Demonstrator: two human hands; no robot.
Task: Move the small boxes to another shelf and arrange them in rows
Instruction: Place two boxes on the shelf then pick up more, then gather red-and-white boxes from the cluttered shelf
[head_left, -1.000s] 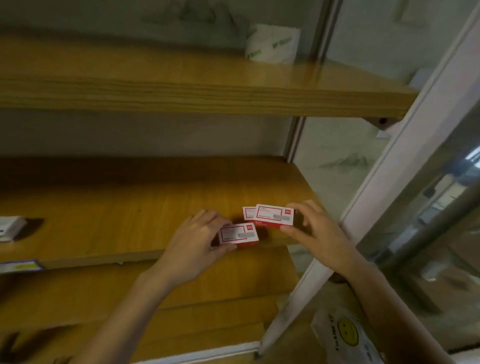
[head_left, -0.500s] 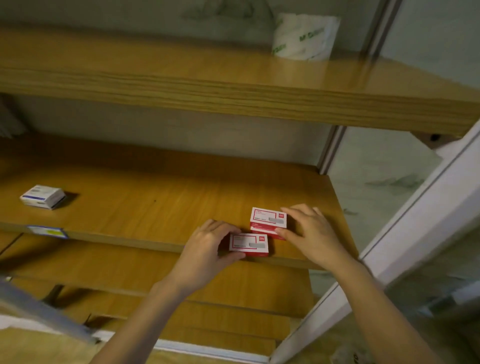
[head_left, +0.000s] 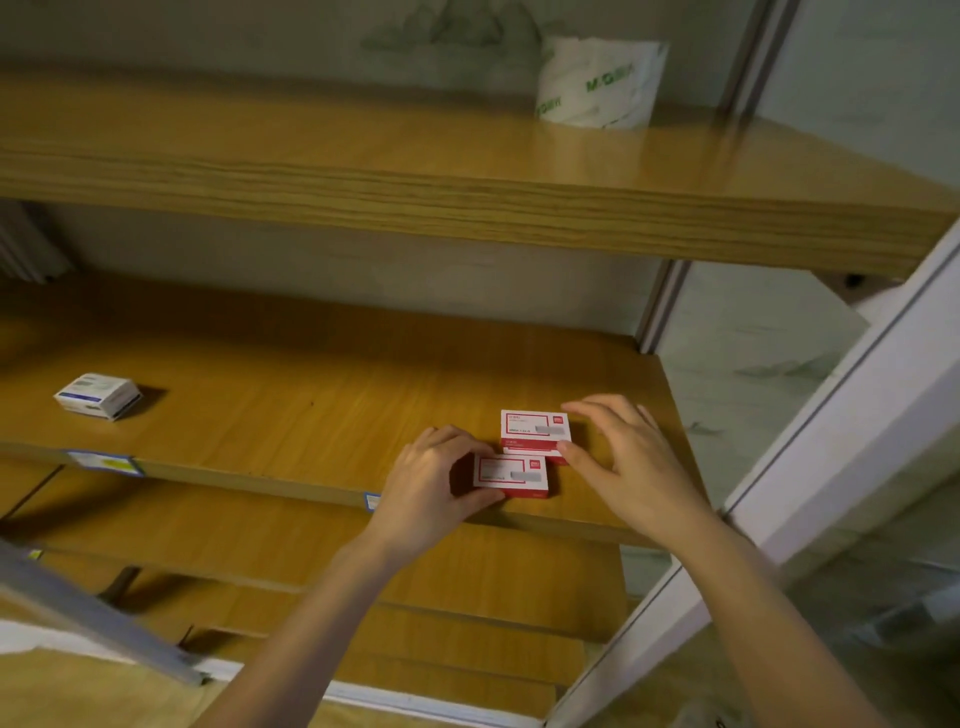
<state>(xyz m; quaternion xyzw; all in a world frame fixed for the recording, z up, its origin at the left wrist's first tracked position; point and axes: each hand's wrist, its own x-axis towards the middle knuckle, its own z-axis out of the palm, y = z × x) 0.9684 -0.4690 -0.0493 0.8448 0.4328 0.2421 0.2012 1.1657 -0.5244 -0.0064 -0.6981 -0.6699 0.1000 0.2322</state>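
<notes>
Small red-and-white boxes lie near the right front of the middle wooden shelf (head_left: 291, 415). The front box (head_left: 511, 475) rests flat by the shelf edge, and my left hand (head_left: 434, 483) grips its left end with curled fingers and thumb. Just behind it a second box (head_left: 534, 427) sits on top of another red box whose edge shows beneath. My right hand (head_left: 621, 457) pinches that stack from the right, thumb at its front corner and fingers over its far side.
A white-and-blue box (head_left: 97, 395) lies at the shelf's left. A white packet with green print (head_left: 597, 83) stands on the upper shelf (head_left: 363, 197). A white door frame (head_left: 810, 488) runs diagonally on the right. Lower shelves and a grey metal bar (head_left: 98, 623) lie below.
The view has swung left and the boxes now sit lower on the shelf. My right hand brought its box down onto the one behind; my left hand keeps hold of the front box.
</notes>
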